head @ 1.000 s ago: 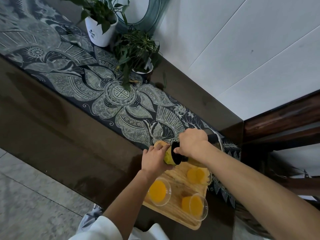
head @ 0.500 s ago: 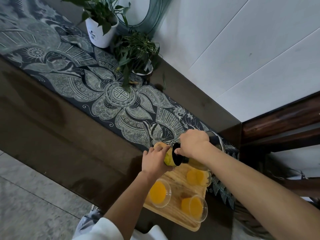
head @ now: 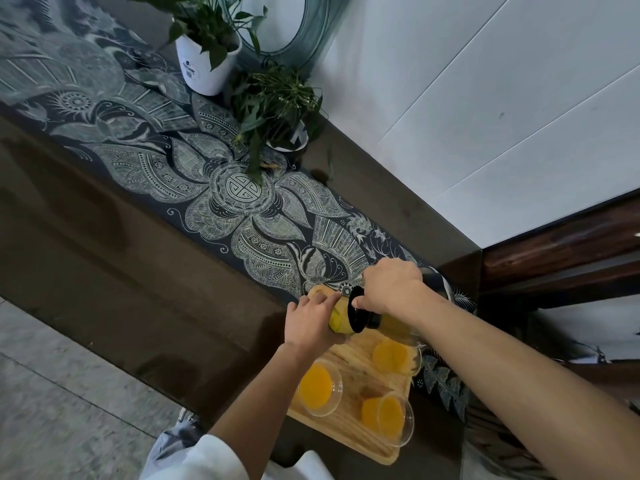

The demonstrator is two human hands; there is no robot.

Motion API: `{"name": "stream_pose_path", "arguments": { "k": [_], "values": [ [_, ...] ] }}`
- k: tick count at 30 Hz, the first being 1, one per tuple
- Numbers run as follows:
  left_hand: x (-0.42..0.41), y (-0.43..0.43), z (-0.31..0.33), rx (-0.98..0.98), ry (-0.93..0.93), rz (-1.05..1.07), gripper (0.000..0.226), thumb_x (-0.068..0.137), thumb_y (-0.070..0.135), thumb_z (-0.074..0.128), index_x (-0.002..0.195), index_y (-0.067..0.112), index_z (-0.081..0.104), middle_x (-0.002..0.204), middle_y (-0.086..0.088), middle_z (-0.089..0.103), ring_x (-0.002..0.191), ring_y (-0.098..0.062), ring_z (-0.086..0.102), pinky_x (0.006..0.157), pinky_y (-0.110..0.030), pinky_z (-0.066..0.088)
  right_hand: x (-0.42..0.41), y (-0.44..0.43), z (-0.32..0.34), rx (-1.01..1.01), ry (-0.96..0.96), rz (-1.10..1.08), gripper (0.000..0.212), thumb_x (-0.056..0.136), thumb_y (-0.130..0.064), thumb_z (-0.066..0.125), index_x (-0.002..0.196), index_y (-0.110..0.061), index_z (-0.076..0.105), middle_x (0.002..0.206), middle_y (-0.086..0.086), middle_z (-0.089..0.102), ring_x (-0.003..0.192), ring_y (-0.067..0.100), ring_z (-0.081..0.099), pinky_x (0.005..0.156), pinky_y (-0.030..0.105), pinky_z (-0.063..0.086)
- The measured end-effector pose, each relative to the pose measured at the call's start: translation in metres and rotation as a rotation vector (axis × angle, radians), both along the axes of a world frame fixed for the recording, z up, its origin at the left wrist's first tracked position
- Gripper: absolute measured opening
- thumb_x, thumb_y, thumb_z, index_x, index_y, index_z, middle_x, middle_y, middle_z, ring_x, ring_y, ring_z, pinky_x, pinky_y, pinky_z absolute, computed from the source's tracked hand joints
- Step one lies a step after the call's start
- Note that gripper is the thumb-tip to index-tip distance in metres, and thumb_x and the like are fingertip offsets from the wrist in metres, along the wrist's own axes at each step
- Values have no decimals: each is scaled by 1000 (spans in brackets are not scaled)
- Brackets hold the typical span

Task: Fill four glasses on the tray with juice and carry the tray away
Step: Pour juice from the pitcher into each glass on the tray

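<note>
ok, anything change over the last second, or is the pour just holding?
No visible change. The right hand holds the black-lidded pitcher tipped at the fourth glass, which the left hand steadies. The three filled glasses sit where they were on the wooden tray.

Tilted jug (head: 360,315) over glass (head: 337,320), wooden tray (head: 360,386)

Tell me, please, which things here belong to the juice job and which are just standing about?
In the job: tray, three filled glasses, fourth glass held by the left hand, jug tipped by the right hand.
Standing about: white plant pot, smaller plant, patterned table runner.
</note>
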State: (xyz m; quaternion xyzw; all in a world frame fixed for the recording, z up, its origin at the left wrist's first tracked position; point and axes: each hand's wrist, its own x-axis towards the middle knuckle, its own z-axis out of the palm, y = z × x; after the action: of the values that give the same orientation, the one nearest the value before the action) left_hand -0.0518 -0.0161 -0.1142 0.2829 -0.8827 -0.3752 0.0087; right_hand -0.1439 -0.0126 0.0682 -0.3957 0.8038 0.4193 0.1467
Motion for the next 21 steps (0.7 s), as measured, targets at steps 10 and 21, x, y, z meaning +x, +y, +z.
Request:
{"name": "stream_pose_path", "arguments": {
  "k": [10, 21],
  "values": [
    [1, 0, -2, 6, 12, 10, 96, 69, 65, 76, 151, 42, 33, 145, 8, 51, 127, -26, 51, 96, -43, 38, 1, -12, -12, 53, 9, -28, 52, 89, -62, 59, 117, -18, 62, 110, 3, 61, 99, 24, 59, 73, 34, 40],
    [2, 0, -4, 38, 28, 21, 98, 69, 65, 78, 152, 42, 31, 146, 7, 49, 129, -26, 48, 97, -43, 37, -2, -16, -27, 85, 14, -40, 57, 87, -65, 59, 120, -18, 61, 120, 3, 61, 106, 25, 60, 72, 34, 41]
  ]
}}
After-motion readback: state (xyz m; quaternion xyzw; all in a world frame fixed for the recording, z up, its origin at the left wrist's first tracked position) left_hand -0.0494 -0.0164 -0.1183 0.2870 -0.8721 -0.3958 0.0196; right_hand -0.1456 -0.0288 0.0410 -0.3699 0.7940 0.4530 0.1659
